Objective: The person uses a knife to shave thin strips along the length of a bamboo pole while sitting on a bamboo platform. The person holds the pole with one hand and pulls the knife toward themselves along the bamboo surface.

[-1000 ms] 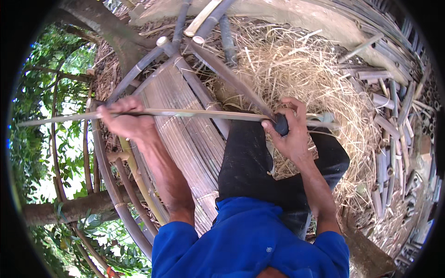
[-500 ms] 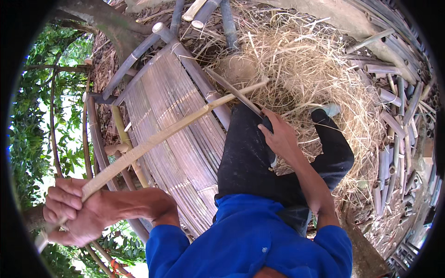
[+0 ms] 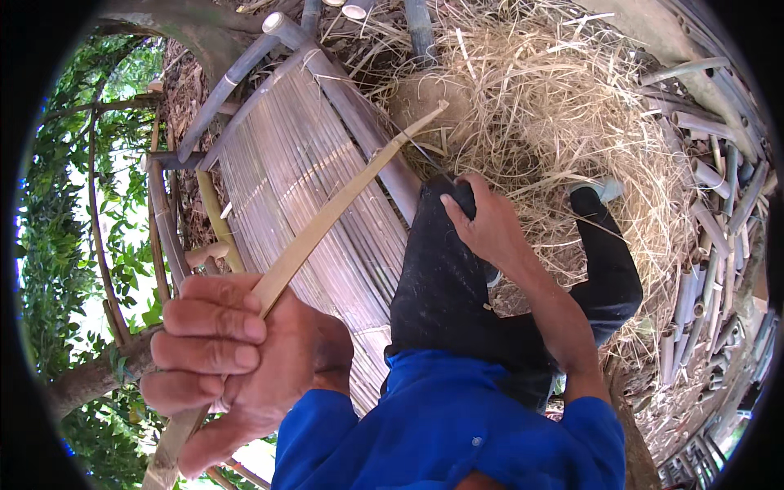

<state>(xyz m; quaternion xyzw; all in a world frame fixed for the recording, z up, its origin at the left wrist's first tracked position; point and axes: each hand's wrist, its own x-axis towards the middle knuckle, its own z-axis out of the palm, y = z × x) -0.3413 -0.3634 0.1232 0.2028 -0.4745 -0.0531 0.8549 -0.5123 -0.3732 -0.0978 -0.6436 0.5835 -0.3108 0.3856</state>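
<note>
A long, pale bamboo strip (image 3: 327,220) slants from lower left up to the bench's far right edge. My left hand (image 3: 237,359) is closed round its near part, fingers curled over, with the tail poking out below. At my right knee, my right hand (image 3: 490,224) grips a knife; its handle is mostly hidden in the fist. The thin knife blade (image 3: 424,154) shows nearly edge-on, pointing up and left toward the strip's far part. Whether blade and strip touch, I cannot tell.
A slatted bamboo bench (image 3: 278,139) with a pole frame lies under the strip. Pale shavings (image 3: 555,106) heap on the ground ahead and right. Cut bamboo pieces (image 3: 710,229) are stacked along the right. Green leaves (image 3: 61,245) and thin poles stand at left.
My left hand has moved right and closer to the view, bringing the strip with it. The knife blade, earlier lying across the strip, now shows narrower, by the strip's lower side.
</note>
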